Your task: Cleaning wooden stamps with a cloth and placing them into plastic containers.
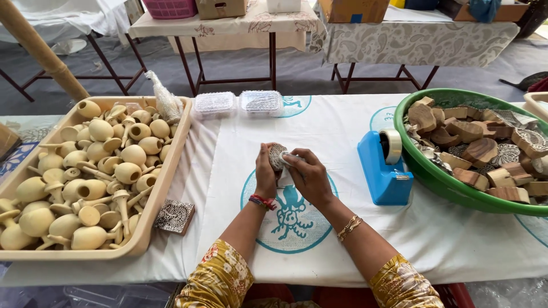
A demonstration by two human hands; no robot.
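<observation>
Holding a carved wooden block (277,155) upright over the counter (342,137), my left grip (265,174) clamps its side; my right grip (308,177) presses white paper (285,171) against it.

The two hands meet in the middle of the bench (342,131), the left hand (265,174) and right hand (309,178) both on a small carved block (278,154). Left of them sits a tray (171,165) full of wooden knobs (97,165), with a flat stamp block (174,216) just beside it. Right of them stands a tape holder (386,171), then a big bowl (422,177) of wooden blocks (479,151). Two small boxes (237,103) lie behind the hands.
</observation>
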